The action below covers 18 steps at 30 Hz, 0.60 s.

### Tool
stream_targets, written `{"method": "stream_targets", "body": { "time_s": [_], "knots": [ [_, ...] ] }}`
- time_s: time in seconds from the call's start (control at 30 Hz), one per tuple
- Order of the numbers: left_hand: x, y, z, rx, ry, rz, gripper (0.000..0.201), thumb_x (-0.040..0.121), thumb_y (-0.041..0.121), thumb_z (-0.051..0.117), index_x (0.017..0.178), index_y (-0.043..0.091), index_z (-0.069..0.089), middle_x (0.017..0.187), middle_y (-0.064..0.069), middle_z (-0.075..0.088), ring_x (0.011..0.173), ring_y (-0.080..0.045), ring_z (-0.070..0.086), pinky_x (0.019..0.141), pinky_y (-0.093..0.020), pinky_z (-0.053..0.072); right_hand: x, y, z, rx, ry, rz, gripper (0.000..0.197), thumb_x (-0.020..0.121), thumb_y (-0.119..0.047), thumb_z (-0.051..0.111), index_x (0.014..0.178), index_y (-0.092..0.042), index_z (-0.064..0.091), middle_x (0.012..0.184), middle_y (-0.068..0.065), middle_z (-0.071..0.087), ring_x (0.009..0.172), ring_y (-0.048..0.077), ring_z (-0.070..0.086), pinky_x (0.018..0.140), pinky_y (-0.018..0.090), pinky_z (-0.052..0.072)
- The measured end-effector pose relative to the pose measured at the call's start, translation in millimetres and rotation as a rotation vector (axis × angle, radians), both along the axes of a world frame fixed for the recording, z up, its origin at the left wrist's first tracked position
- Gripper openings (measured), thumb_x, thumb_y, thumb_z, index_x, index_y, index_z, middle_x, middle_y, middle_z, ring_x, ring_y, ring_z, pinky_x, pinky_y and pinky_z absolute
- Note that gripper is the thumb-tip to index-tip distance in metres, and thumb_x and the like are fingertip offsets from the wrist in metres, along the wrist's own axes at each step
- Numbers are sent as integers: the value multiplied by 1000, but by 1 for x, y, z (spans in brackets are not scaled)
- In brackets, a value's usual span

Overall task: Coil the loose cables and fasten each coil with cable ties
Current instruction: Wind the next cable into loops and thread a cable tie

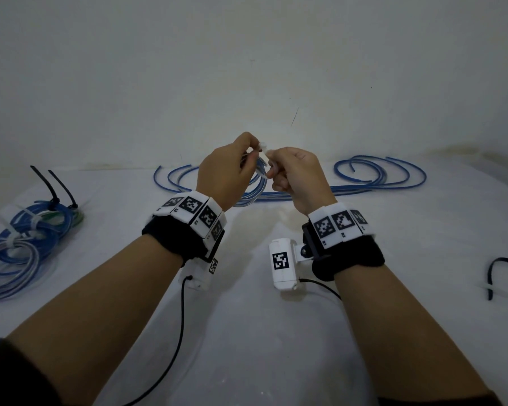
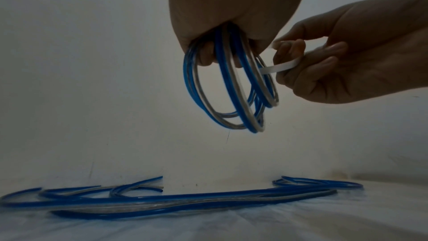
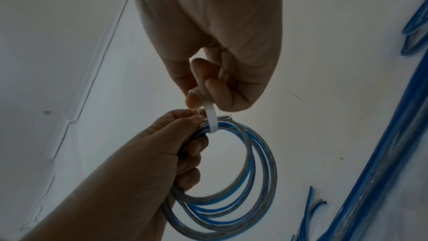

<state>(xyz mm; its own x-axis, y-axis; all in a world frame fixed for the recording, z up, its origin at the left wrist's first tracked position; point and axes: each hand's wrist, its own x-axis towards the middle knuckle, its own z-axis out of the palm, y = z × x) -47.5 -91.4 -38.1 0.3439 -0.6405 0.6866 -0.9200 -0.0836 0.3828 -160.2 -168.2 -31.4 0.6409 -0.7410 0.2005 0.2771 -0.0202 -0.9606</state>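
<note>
Frame centre: left hand point(image 1: 223, 168) grips coil point(image 3: 234, 177) steady; right hand point(image 1: 298, 177) pinches white cable tie point(image 3: 212, 118), looped round for fastening.

The work surface is a table point(image 1: 247, 332) covered with a white cloth point(image 2: 301, 226) that lies slightly wrinkled and fills the lower part of the head view. Directly behind it stands a plain off-white wall point(image 1: 247, 68), marked with a thin dark scratch point(image 1: 294, 116), a few small specks and a yellowish stain point(image 1: 458, 149) along its base at the right. Lighting is dim and even, with a brighter patch on the wall at centre and darker corners.
</note>
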Motion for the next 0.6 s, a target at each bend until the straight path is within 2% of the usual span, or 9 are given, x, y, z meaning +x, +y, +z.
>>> {"method": "stream_targets", "body": {
  "time_s": [0.13,0.27,0.37,0.53,0.6],
  "knots": [
    [-1,1,1,-2,-88,18,16,96,22,42,100,13,55,70,1,63,61,-19,51,55,-31,37,0,2,2,25,-18,-4,27,90,-9,54,64,-6,51,52,5,50,36,8,31,42,20,29],
    [1,4,0,-9,-172,22,18,95,22,42,98,11,56,76,-2,66,67,-22,55,58,-34,42,-1,1,4,23,-29,-20,23,92,-14,56,72,-5,55,50,2,54,37,7,38,43,19,39],
    [4,7,1,-17,-223,20,18,95,20,43,96,10,57,77,-2,65,69,-22,55,57,-34,41,-1,1,3,-7,-9,-3,21,93,-16,56,75,-5,56,49,-1,56,38,6,42,45,19,44],
    [4,8,7,-51,-277,38,17,95,19,44,95,9,58,75,-2,64,65,-18,47,56,-28,34,-1,3,5,-9,6,83,21,92,-15,56,73,-5,55,49,0,55,38,6,37,44,19,39],
    [3,8,7,-38,-302,47,18,95,20,43,95,10,58,76,-2,64,66,-21,50,56,-30,35,-2,3,5,7,-4,68,21,92,-16,57,75,-5,57,51,0,55,39,6,38,44,19,41]
  ]
}}
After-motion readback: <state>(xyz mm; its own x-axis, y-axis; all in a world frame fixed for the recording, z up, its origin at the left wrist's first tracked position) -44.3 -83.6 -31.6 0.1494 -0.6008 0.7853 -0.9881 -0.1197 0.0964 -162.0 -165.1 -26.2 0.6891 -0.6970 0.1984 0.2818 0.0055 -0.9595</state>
